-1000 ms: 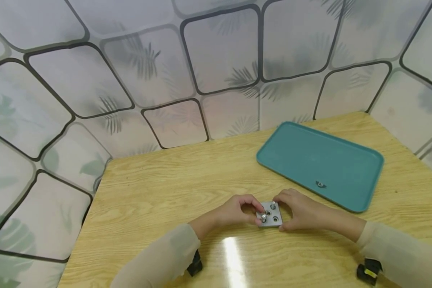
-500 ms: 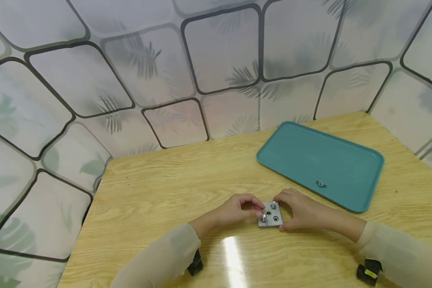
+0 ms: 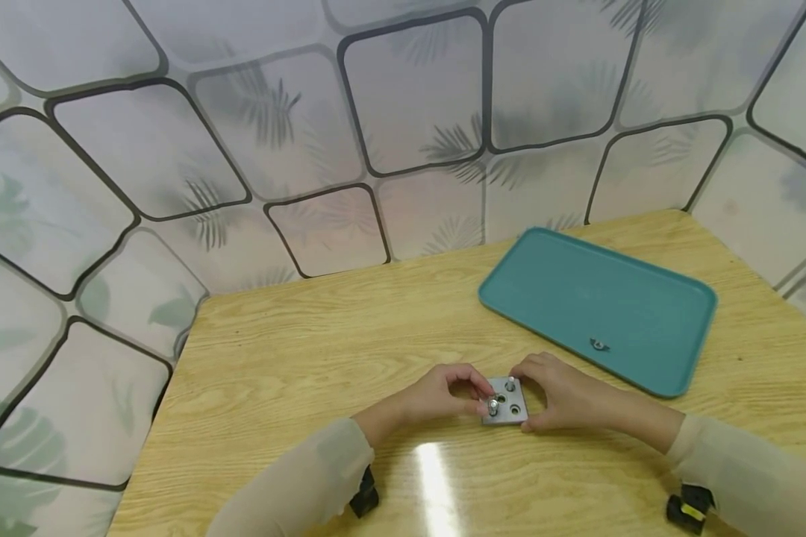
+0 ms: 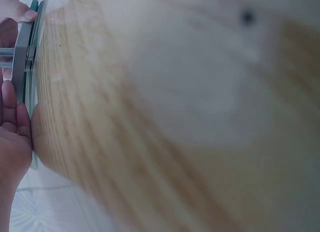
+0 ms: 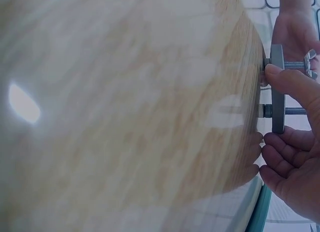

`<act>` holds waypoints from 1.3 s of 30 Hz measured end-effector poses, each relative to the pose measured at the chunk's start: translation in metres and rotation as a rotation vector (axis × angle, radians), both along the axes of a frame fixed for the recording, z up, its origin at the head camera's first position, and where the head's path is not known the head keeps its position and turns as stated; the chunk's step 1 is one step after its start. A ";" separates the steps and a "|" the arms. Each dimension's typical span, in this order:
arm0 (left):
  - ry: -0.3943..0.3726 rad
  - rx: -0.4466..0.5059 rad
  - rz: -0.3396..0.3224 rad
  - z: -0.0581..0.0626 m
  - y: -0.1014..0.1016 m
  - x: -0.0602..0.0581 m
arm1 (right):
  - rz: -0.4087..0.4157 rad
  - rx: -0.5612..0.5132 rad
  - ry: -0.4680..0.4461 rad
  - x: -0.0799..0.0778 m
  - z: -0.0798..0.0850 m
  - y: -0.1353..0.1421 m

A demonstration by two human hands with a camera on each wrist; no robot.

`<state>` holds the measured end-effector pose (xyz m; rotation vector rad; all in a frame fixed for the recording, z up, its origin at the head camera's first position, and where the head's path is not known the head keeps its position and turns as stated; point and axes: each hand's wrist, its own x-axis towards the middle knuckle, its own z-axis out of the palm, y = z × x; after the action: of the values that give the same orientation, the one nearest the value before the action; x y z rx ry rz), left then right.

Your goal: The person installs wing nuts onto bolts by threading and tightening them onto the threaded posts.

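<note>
A square grey metal plate (image 3: 505, 416) with round holes stands low over the table, two bolts rising through it. My right hand (image 3: 564, 391) grips the plate by its right side, thumb on the near edge and fingers at the far edge. At the near-left bolt (image 3: 493, 407), my left hand (image 3: 443, 390) pinches with thumb and index finger. In the right wrist view a wing nut (image 5: 311, 64) sits on that bolt, close to the left fingers. The other bolt (image 5: 295, 111) shows bare thread. Both bolt heads are under the plate.
A teal tray (image 3: 578, 283) lies behind and to the right, with a loose wing nut (image 3: 599, 344) near its front edge. The wooden table (image 3: 295, 350) meets a patterned curtain wall (image 3: 416, 112) at the back and sides.
The left thumb and index finger shift slightly around the near-left bolt, drawing back and then closing in again. The plate, right hand and tray stay nearly still.
</note>
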<state>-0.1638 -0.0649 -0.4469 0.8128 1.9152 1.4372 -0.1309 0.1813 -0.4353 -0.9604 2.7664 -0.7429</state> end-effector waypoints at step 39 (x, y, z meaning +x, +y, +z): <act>-0.008 0.009 0.012 -0.002 0.001 -0.001 | -0.025 0.018 -0.035 -0.002 0.000 0.001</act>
<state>-0.1652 -0.0644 -0.4492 0.7997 1.9121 1.4550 -0.1325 0.1818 -0.4350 -0.9024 2.7552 -0.7298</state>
